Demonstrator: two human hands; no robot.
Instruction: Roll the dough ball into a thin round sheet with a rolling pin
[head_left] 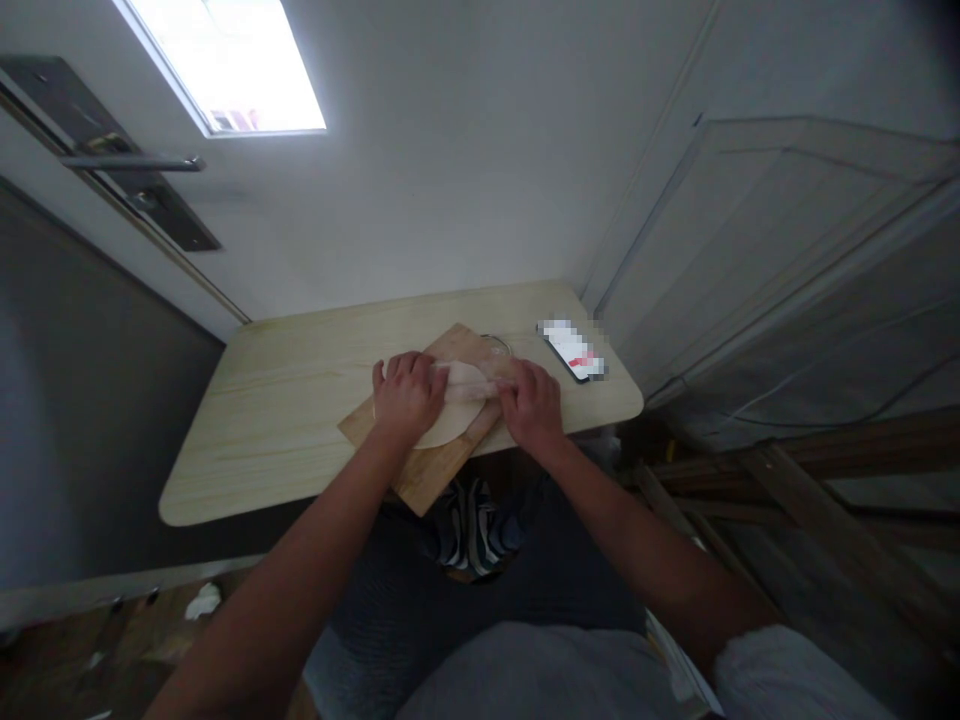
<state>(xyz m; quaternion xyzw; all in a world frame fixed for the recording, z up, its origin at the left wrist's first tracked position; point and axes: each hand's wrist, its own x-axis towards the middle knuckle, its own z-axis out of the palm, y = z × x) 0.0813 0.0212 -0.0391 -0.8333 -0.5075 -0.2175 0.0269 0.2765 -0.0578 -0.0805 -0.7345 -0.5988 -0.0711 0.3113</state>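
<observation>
A thin, pale round sheet of dough (446, 428) lies on a wooden cutting board (427, 482), which sits at an angle and juts over the table's near edge. Along the dough's far side runs a whitish roll, seemingly dough; whether a pin is inside it I cannot tell. My left hand (409, 397) curls over the dough's left part, thumb pointing right. At the other end, my right hand (531, 403) is closed around the roll's right tip. The fingers partly hide what they grip.
The board rests on a pale wood-grain table (285, 390) against a white door with a metal handle (135, 162). A phone (566, 348) with a lit screen lies right of the board. Dark wooden beams (810, 490) stand at the right, and my feet (472, 525) are below.
</observation>
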